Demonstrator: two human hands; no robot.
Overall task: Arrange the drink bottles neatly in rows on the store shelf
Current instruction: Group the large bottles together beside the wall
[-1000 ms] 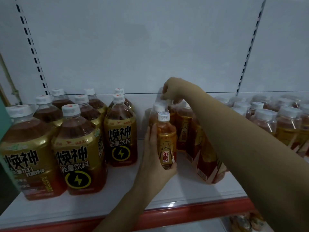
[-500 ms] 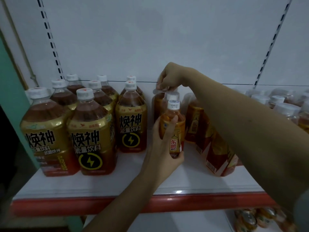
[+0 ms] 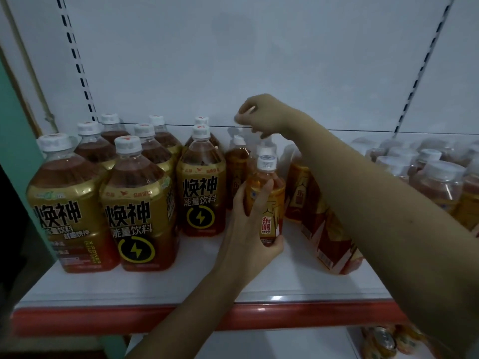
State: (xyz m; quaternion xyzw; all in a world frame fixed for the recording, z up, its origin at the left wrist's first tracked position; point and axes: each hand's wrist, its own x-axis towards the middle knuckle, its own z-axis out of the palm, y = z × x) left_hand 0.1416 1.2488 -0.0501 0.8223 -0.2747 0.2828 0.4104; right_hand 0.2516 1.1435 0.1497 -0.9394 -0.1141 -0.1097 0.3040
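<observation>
My left hand [image 3: 246, 229] is wrapped around a small orange drink bottle [image 3: 269, 203] with a white cap, held upright at the middle of the white shelf [image 3: 155, 286]. Right behind it stand two more small bottles; one of them [image 3: 236, 161] is beside the big bottles. My right hand [image 3: 259, 117] hovers just above their caps with fingers loosely curled, holding nothing. Several large gold-labelled bottles [image 3: 134, 203] stand in rows on the left.
A shrink-wrapped pack of small bottles [image 3: 329, 229] lies under my right forearm. More wrapped bottles [image 3: 438, 177] fill the right end. The shelf has a red front lip [image 3: 103, 320]. Cans [image 3: 383, 343] sit on the lower shelf. A green post [image 3: 15, 141] borders the left.
My right hand has let go of the back bottle's cap and risen above it. My left hand keeps its hold on the small bottle, about in the same place.
</observation>
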